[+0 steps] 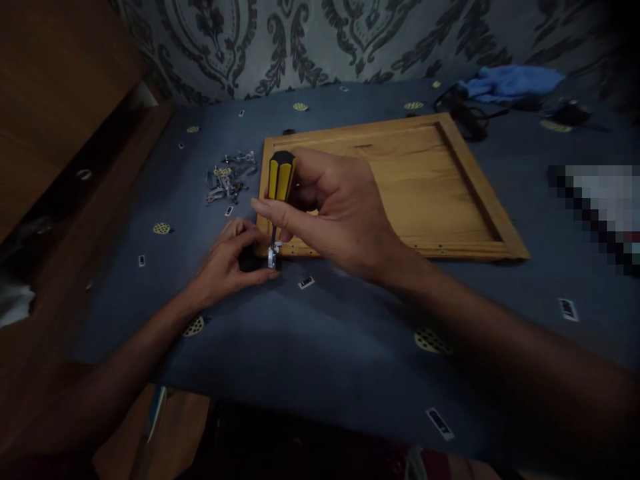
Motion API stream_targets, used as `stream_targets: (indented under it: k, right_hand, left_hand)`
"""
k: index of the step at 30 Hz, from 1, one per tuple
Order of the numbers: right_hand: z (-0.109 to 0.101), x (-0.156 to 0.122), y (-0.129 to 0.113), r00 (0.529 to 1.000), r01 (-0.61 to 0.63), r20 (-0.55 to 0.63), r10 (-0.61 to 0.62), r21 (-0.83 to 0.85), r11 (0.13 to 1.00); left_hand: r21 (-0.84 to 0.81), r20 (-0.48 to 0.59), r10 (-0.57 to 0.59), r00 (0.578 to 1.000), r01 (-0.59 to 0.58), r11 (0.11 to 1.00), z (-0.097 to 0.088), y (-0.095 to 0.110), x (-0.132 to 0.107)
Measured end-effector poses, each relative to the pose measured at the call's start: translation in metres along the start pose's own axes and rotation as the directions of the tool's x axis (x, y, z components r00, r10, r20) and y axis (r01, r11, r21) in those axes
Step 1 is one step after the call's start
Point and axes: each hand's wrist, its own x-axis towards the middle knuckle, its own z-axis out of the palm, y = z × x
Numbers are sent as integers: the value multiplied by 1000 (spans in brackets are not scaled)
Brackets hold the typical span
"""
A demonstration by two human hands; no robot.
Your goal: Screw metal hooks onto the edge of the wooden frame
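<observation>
My right hand [333, 210] is closed round a yellow and black screwdriver [281, 179], held upright with its tip down. The tip meets a small metal hinge piece [273, 255] at the near left corner of a wooden cabinet door [425, 180] lying flat on the blue patterned cloth. My left hand [227, 263] pinches that metal piece, fingers closed on it beside the door's corner.
A pile of loose metal hinges [230, 179] lies left of the door. Brown wooden furniture [60, 133] stands along the left edge. A blue cloth [510, 81] and dark cables [467, 113] lie at the back right. A patterned wall rises behind.
</observation>
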Motion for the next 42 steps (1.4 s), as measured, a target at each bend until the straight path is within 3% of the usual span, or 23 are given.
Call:
stream_targets:
  k: [19, 28, 37, 42]
  right_hand:
    - [-1, 0, 1, 999, 26, 42, -23, -55, 998]
    - [-17, 6, -15, 962, 34, 274, -5, -101, 994]
    - [-7, 5, -9, 990, 78, 131, -53, -189, 979]
    - [-12, 5, -9, 982, 43, 191, -11, -165, 985]
  left_hand:
    - [31, 2, 12, 1000, -12, 999, -1, -1, 0]
    - [13, -4, 52, 999, -52, 999, 0, -3, 0]
    - [11, -15, 35, 999, -35, 999, 3, -9, 0]
    - [32, -14, 54, 998, -53, 998, 1, -6, -1]
